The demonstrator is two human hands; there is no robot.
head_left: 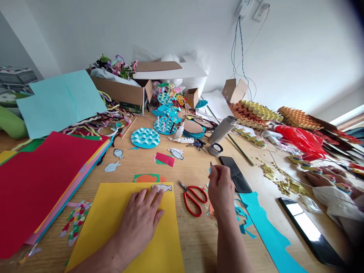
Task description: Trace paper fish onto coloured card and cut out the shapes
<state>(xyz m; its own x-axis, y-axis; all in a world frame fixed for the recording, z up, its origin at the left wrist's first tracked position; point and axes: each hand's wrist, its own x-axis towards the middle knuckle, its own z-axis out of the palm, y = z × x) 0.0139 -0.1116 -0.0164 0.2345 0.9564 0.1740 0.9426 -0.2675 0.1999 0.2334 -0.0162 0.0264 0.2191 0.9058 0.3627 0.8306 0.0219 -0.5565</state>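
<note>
My left hand [143, 212] lies flat with fingers spread on a sheet of yellow paper [167, 235]. Its fingertips touch a paper fish cutout [162, 188] at the sheet's top edge. My right hand [220, 185] is raised just to the right, fingers pinched around a thin, dark-tipped stick [211, 163], mostly hidden, perhaps a pen or pencil. Between the hands lie red-handled scissors [195, 197], blades apart. Beyond the yellow sheet are more fish cutouts, a grey one [112, 166] and a white one [176, 153], and a red paper strip [165, 159].
Stacked coloured paper [51, 182] fills the left. A grey flask [223, 129], glue bottle [184, 140] and wavy blue disc [145, 137] stand farther back. On the right are a black phone [235, 174], blue paper scraps [264, 227], another phone [309, 231] and another person's hands [321, 178].
</note>
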